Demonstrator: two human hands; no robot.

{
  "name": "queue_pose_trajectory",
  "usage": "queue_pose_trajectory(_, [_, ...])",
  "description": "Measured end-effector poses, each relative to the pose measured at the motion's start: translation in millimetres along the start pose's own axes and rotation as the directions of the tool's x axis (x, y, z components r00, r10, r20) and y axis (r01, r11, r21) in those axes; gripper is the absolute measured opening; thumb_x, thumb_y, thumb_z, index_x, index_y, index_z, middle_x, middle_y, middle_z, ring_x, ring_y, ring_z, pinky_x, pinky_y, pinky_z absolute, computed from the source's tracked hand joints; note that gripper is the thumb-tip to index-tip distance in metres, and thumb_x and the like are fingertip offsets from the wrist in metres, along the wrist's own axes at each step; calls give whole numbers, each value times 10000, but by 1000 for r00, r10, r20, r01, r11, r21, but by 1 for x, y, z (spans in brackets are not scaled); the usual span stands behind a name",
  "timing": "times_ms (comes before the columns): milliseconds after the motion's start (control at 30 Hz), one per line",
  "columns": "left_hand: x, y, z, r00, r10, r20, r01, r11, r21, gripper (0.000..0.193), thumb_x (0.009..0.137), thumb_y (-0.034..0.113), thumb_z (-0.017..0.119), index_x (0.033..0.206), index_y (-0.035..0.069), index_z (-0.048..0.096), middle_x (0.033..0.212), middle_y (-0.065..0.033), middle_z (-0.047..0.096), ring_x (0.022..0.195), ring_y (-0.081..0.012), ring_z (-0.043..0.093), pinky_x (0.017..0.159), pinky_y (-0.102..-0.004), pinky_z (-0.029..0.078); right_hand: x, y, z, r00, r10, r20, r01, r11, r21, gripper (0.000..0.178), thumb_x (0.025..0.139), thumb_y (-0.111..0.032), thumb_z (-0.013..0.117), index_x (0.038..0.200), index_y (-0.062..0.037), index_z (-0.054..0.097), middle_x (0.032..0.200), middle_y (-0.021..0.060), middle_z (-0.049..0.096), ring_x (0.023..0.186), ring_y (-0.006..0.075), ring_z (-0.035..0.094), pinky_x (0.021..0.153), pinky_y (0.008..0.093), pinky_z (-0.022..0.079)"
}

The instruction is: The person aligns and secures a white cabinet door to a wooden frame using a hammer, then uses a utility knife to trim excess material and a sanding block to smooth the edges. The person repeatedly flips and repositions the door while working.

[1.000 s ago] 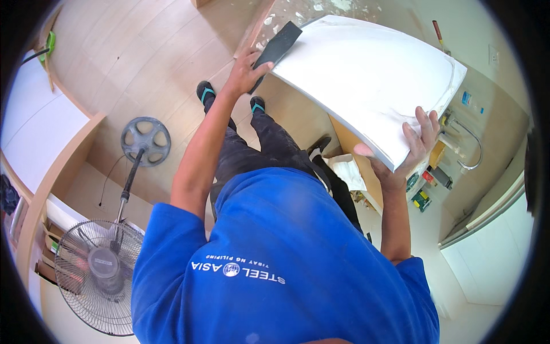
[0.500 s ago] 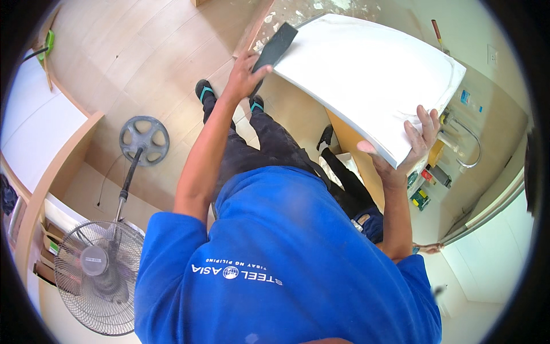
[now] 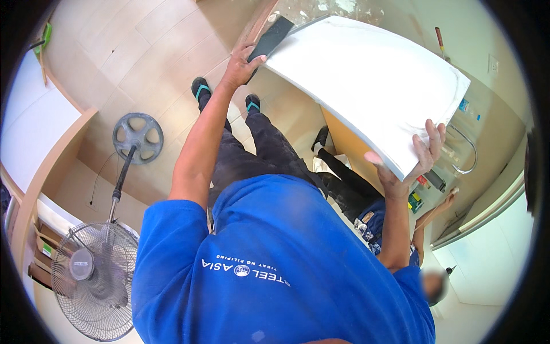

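My left hand (image 3: 243, 69) is closed around a dark grey flat strip (image 3: 272, 37), which slants along the left end of a glossy white panel (image 3: 366, 74). My right hand (image 3: 415, 155) grips the panel's near right corner, thumb on the front edge and fingers over the top face. Faint grey veins mark the panel near that hand. It lies above a yellowish wooden cabinet side (image 3: 346, 137). The strip's lower end is partly hidden by my left hand.
Close on my right a co-worker (image 3: 372, 221) crouches, an arm stretched toward the wall. Behind the panel are a curved faucet (image 3: 472, 152), a red-handled tool (image 3: 439, 40) and a wall outlet (image 3: 493, 65). A standing fan (image 3: 94, 275) and a white-topped counter (image 3: 37, 120) are at left.
The dark strip has shifted slightly left and up with my left hand. My right hand and the panel's right end sit a little farther right. More of the co-worker's arm and head shows.
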State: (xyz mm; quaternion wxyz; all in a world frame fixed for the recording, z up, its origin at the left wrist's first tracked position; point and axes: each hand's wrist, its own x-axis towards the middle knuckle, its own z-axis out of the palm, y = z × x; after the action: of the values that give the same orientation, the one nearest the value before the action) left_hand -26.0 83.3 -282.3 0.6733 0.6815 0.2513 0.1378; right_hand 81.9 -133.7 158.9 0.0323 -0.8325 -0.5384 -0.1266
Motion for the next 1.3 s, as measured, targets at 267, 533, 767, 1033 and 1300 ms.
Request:
queue_pose_trajectory(267, [-86, 36, -48, 947, -284, -150, 257, 950, -174, 488, 957, 359, 729, 1272, -11, 684, 1274, -209, 619, 1216, -333, 597, 1052, -401, 465, 12, -5, 2, 1000, 13, -9, -13, 1000, 26, 911, 739, -782, 741, 1377, -244, 376, 1493, 120, 456, 1507, 369, 335, 1268, 605, 271])
queue_pose_trajectory(533, [-20, 42, 6, 978, -27, -208, 19, 999, -40, 484, 934, 355, 744, 1245, -12, 690, 1267, -214, 616, 1195, -331, 603, 1028, -390, 476, 22, -7, 2, 1000, -21, -8, 21, 999, 41, 935, 721, -741, 781, 1395, -238, 374, 1492, 107, 457, 1512, 352, 324, 1281, 594, 252])
queue_pose_trajectory(767, [-65, 56, -11, 962, -201, -185, 199, 980, -29, 502, 950, 388, 735, 1260, -5, 689, 1351, -197, 575, 1244, -328, 575, 1069, -397, 447, 34, -10, 4, 999, -33, 13, 32, 997, 65, 975, 722, -682, 820, 1440, -209, 361, 1547, 125, 421, 1506, 379, 326, 1259, 584, 276])
queue_pose_trajectory(1033, [-92, 221, -1, 970, 143, -194, -167, 979, -115, 397, 898, 252, 804, 1158, -28, 699, 1142, -159, 589, 1100, -290, 586, 960, -384, 484, 53, -11, 12, 998, -28, -63, 38, 986, 160, 1225, 716, -678, 824, 1611, -121, 202, 1647, 233, 254, 1520, 428, 281, 1231, 576, 288])
queue_pose_trajectory(1300, [-93, 364, -41, 977, 153, -146, -199, 901, -386, 412, 934, 270, 782, 1184, -46, 696, 1192, -131, 594, 1112, -237, 598, 905, -347, 501, 51, -11, 38, 963, -11, -270, 72, 974, 216, 1309, 694, -638, 875, 1601, 14, 191, 1577, 263, 306, 1504, 479, 267, 1220, 632, 234])
